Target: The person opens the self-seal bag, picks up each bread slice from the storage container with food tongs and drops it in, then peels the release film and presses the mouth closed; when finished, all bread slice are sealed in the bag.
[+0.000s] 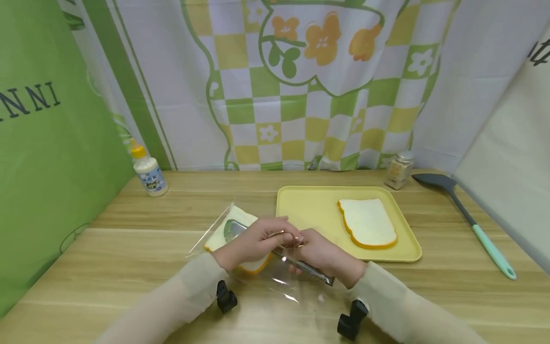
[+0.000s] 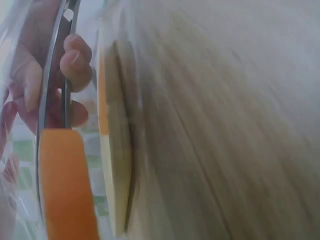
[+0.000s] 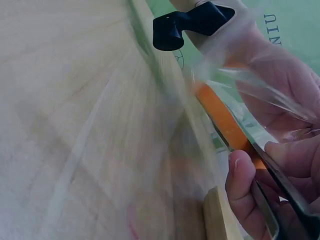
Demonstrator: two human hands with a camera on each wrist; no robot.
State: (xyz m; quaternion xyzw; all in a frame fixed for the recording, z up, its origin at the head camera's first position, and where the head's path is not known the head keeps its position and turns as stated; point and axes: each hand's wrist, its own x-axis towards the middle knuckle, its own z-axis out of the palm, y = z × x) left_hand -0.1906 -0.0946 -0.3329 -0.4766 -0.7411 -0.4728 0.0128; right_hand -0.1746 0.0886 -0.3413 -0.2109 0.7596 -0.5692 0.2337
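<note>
My right hand (image 1: 322,255) grips metal tongs (image 1: 311,272) near their middle, thumb on one arm and fingers round the other. The tongs' head lies over a white bread slice (image 1: 240,216) with an orange crust (image 2: 67,180), which sits between the tong arms in the left wrist view. A clear plastic bag (image 1: 281,291) surrounds the slice and the front of the tongs. My left hand (image 1: 262,239) pinches the bag's film close to my right hand. Some left fingertips are hidden by film and the other hand.
A yellow tray (image 1: 307,203) with another bread slice (image 1: 369,222) lies to the right. Behind it stands a glass jar (image 1: 399,170). A spatula (image 1: 477,229) with a mint handle is far right, and a yellow-capped bottle (image 1: 150,174) at back left.
</note>
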